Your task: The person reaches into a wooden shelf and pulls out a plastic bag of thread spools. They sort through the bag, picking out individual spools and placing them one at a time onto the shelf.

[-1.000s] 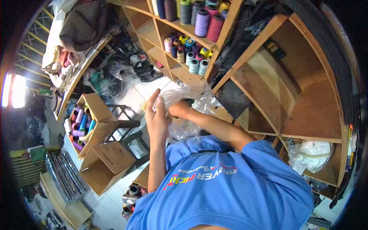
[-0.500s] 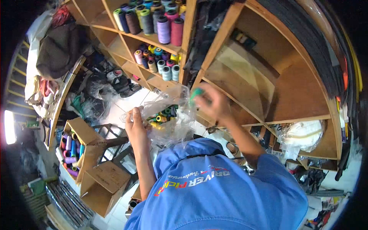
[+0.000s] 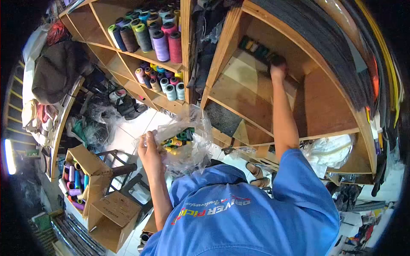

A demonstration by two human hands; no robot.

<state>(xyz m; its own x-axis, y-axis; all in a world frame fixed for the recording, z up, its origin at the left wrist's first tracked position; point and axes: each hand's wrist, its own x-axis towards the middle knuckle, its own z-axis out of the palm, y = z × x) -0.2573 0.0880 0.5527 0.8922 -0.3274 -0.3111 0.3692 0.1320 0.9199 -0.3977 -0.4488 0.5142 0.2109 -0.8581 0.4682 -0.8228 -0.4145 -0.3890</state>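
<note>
My left hand [image 3: 150, 154] is closed on the edge of a clear plastic bag [image 3: 200, 136]. Inside the bag lie several small thread spools [image 3: 177, 143], yellow and dark green. My right hand [image 3: 279, 71] is stretched far into an upper shelf compartment, at the right end of a row of small thread spools [image 3: 255, 48] standing along the back. Its fingers look curled around something dark, but shadow hides what it is.
To the left of the compartment, wooden shelves [image 3: 141, 59] carry large thread cones [image 3: 161, 46] and smaller ones below. An open cardboard box [image 3: 96, 164] of coloured spools stands at lower left, beside another open box [image 3: 113, 213]. Dark strips [image 3: 337, 55] hang at upper right.
My right hand, with a green spool in it, has gone from beside the bag up and right into the shelf compartment. My left hand still holds the bag. The view has shifted slightly.
</note>
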